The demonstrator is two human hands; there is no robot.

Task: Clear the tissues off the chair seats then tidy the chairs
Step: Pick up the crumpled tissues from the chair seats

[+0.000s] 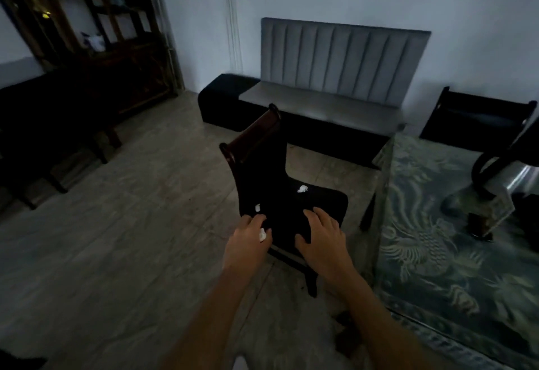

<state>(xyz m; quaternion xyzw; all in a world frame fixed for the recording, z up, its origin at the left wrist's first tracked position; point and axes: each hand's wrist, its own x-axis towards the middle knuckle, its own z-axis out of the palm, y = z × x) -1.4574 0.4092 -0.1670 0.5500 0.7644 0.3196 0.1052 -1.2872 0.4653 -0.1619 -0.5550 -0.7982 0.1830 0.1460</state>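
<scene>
While left hand pinches one, white crumpled tissues dot dark chair seat

the left hand hides most of a tissue, the dim room swallows the chair seat, and the table runs off frame right.
</scene>
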